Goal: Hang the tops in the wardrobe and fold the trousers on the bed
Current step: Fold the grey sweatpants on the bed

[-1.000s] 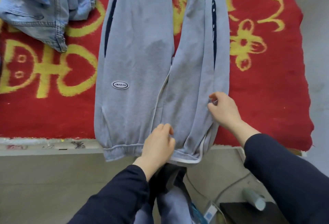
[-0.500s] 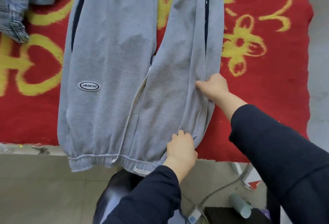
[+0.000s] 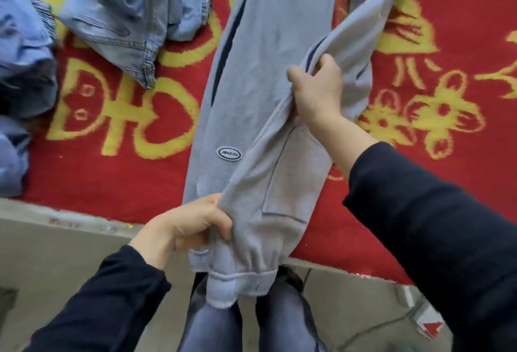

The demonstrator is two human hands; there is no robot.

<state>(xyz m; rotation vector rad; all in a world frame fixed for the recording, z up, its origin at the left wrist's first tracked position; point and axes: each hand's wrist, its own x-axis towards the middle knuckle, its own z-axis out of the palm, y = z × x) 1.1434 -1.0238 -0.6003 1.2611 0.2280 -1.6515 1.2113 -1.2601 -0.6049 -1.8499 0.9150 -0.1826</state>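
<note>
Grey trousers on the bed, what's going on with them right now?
A person is folding the grey trousers lengthwise on the red blanket. The left hand grips the fabric near the waistband, and the right hand grips one leg's side, lifted across the other leg. A denim jacket lies crumpled at the upper left, not yet hung.

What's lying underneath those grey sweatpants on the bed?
A red blanket with yellow patterns shows all around the grey sweatpants. The left hand and right hand hold one leg, lifted over the other. Anything directly beneath the fabric is covered.
</note>
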